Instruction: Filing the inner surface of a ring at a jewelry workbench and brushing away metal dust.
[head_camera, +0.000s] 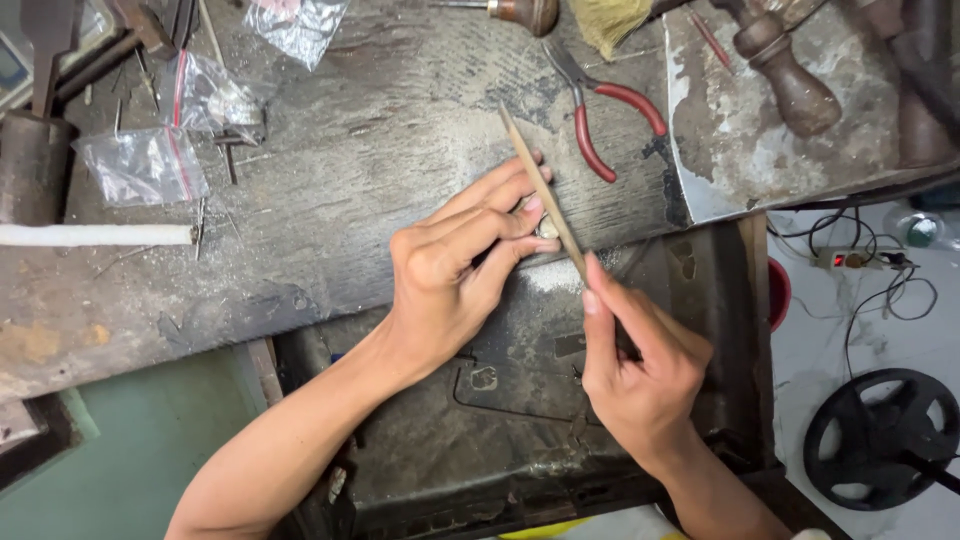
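Observation:
My left hand (455, 262) pinches a small silvery metal piece (547, 229) between fingertips and thumb at the edge of the worn wooden bench (350, 180). My right hand (640, 365) grips the lower end of a long thin file (543, 190), which slants up and to the left across the metal piece and touches it. Pale filings lie on the dark tray (520, 340) beneath both hands.
Red-handled pliers (600, 110) lie on the bench behind the file. Small plastic bags (160, 140) sit at the left, near a white rod (95, 235). Wooden-handled tools (790, 70) rest on a metal plate at the right. A power strip (850, 260) and black wheel (880, 435) are on the floor.

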